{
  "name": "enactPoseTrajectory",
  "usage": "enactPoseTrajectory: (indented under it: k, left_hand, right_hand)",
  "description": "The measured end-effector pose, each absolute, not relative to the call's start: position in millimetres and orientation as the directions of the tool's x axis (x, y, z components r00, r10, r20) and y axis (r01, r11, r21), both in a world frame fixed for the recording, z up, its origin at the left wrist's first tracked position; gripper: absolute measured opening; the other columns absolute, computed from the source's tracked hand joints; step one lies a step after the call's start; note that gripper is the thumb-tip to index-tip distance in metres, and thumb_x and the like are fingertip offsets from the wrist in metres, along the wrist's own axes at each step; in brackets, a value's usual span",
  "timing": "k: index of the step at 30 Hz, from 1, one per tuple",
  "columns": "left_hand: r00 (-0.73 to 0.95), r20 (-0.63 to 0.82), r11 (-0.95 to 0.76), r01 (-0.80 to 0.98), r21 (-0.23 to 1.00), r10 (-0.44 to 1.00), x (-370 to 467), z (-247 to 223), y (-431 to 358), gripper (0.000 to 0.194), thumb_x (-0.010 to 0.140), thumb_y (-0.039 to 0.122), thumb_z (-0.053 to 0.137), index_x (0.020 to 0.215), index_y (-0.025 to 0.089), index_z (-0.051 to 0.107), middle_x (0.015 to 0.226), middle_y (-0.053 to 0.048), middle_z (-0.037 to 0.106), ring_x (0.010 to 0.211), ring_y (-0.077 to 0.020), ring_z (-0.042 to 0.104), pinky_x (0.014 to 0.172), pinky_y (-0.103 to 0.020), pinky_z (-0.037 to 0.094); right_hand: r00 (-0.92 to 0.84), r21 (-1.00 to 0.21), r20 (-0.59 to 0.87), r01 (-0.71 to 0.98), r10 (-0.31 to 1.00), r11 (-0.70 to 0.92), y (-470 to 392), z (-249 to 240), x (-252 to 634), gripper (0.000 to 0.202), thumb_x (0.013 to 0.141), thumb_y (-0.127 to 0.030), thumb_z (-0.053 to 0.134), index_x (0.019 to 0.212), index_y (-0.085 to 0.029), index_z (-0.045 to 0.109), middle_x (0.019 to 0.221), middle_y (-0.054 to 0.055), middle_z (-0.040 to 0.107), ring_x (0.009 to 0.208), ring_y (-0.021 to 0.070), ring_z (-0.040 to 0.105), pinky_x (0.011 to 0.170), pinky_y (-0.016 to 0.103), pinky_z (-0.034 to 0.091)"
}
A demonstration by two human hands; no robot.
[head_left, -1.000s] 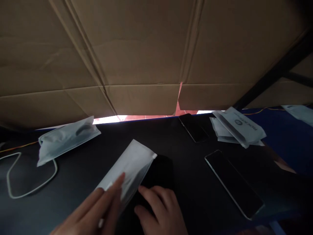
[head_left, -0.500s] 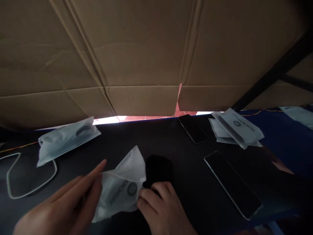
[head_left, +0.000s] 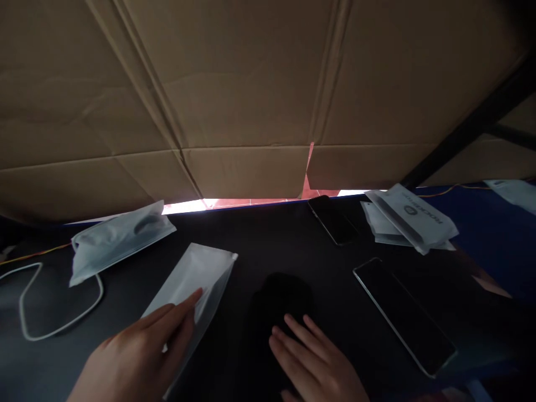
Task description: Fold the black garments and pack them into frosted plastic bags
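A translucent white pouch (head_left: 209, 262) lies on the black table at the lower left of centre, its far end flat and a small pull at its corner. Over its near part is my left hand (head_left: 142, 352), with the thumb and index finger pressed together on the pouch. My right hand (head_left: 320, 360) rests palm down on the dark surface, fingers spread, holding nothing. To its right lies a dark phone (head_left: 404, 315) with a pale edge. Farther back is a second, smaller dark phone (head_left: 333, 219).
Another filled pouch (head_left: 121, 237) and a white cable (head_left: 25, 312) lie at the left. Printed pouches (head_left: 419, 218) are stacked at the right back. A cardboard wall (head_left: 247, 84) stands behind the table (head_left: 259, 240), with a dark bar (head_left: 469, 123) at the right.
The pouch has turned and its printed side no longer shows. My right hand has let go of it, moved right and opened. My left hand has shifted right.
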State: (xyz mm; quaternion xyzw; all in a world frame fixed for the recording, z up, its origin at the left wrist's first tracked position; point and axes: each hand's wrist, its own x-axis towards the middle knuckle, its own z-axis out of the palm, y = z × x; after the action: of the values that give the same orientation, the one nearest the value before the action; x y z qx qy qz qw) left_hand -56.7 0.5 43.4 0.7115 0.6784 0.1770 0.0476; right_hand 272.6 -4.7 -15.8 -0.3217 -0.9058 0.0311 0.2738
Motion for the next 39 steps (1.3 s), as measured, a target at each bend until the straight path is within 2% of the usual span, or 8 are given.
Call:
enactPoseTrajectory:
  k: [6, 9, 12, 20, 27, 30, 34, 39]
  left_hand:
    - [0.239, 0.226, -0.299, 0.911, 0.283, 0.944, -18, 41, 5, 0.037, 0.103, 0.034, 0.053, 0.118, 0.03, 0.087, 0.084, 0.001, 0.087, 0.061, -0.018, 0.081, 0.052, -0.025, 0.06]
    - [0.282, 0.302, -0.375, 0.87, 0.32, 0.911, -1, 41, 6, 0.035, 0.103, 0.032, 0.057, 0.123, 0.03, 0.085, 0.079, 0.002, 0.084, 0.076, -0.0225, 0.084, 0.086, -0.04, 0.072]
    - [0.222, 0.304, -0.346, 0.82, 0.456, 0.927, 11, 44, 5, 0.035, 0.105, 0.036, 0.059, 0.133, 0.034, 0.08, 0.077, 0.005, 0.082, 0.09, -0.0239, 0.087, 0.112, -0.055, 0.063]
    - [0.233, 0.178, -0.293, 0.713, 0.637, 0.956, 37, 37, 3, 0.033, 0.108, 0.035, 0.059, 0.131, 0.036, 0.082, 0.104, 0.001, 0.089, 0.101, -0.0249, 0.086, 0.106, -0.045, 0.067]
    - [0.268, 0.266, -0.373, 0.766, 0.524, 0.926, 17, 30, 6, 0.039, 0.106, 0.039, 0.061, 0.143, 0.037, 0.074, 0.122, -0.004, 0.084, 0.109, -0.0247, 0.083, 0.09, -0.033, 0.072]
    - [0.342, 0.279, -0.426, 0.836, 0.346, 0.897, -2, 21, 8, 0.052, 0.106, 0.04, 0.062, 0.158, 0.039, 0.061, 0.152, -0.005, 0.072, 0.14, -0.033, 0.069, 0.102, -0.046, 0.069]
    - [0.407, 0.23, -0.453, 0.868, 0.203, 0.884, -6, 2, 2, 0.067, 0.112, 0.033, 0.049, 0.175, 0.037, 0.027, 0.176, -0.005, 0.047, 0.161, -0.037, 0.045, 0.117, -0.063, 0.053]
    - [0.481, 0.224, -0.514, 0.849, 0.126, 0.848, 6, 1, -6, 0.068, 0.114, 0.028, 0.038, 0.178, 0.026, 0.015, 0.177, -0.011, 0.041, 0.164, -0.0391, 0.037, 0.113, -0.068, 0.051]
  right_hand:
    - [-0.299, -0.459, 0.579, 0.65, 0.759, 0.606, -14, -20, 257, 0.076, 0.1, -0.011, 0.054, 0.173, -0.023, 0.037, 0.134, 0.005, 0.081, 0.122, 0.0282, 0.08, 0.1, 0.051, 0.07]
    - [-0.254, -0.437, 0.614, 0.679, 0.747, 0.59, -14, -11, 245, 0.064, 0.098, -0.013, 0.057, 0.162, -0.021, 0.055, 0.125, 0.004, 0.085, 0.111, 0.028, 0.083, 0.098, 0.049, 0.07]
    - [-0.312, -0.359, 0.602, 0.717, 0.735, 0.598, -12, 1, 237, 0.046, 0.096, -0.014, 0.06, 0.14, -0.02, 0.073, 0.114, 0.002, 0.087, 0.089, 0.0231, 0.082, 0.08, 0.038, 0.069]
    - [-0.392, -0.342, 0.588, 0.672, 0.707, 0.657, -5, -2, 217, 0.018, 0.104, -0.025, 0.063, 0.094, -0.022, 0.078, 0.078, 0.002, 0.074, 0.064, 0.0201, 0.068, 0.051, 0.035, 0.051]
    - [-0.559, -0.331, 0.585, 0.496, 0.587, 0.803, 7, 2, 235, 0.041, 0.121, -0.031, 0.038, 0.112, -0.025, 0.078, 0.104, -0.007, 0.086, 0.106, 0.012, 0.08, 0.103, 0.023, 0.062]
    - [-0.607, -0.203, 0.596, 0.518, 0.525, 0.831, 5, 2, 253, 0.033, 0.119, -0.028, 0.046, 0.123, -0.025, 0.079, 0.122, -0.009, 0.085, 0.123, 0.016, 0.078, 0.113, 0.029, 0.061]
    - [-0.501, -0.176, 0.601, 0.677, 0.623, 0.714, -1, -11, 263, 0.052, 0.114, -0.06, 0.051, 0.132, -0.019, 0.078, 0.124, 0.001, 0.085, 0.118, 0.0257, 0.081, 0.109, 0.04, 0.065]
    - [-0.507, -0.239, 0.649, 0.571, 0.567, 0.785, 0, -24, 239, 0.039, 0.12, -0.024, 0.042, 0.113, -0.025, 0.08, 0.11, -0.009, 0.086, 0.119, 0.0125, 0.078, 0.13, 0.032, 0.045]
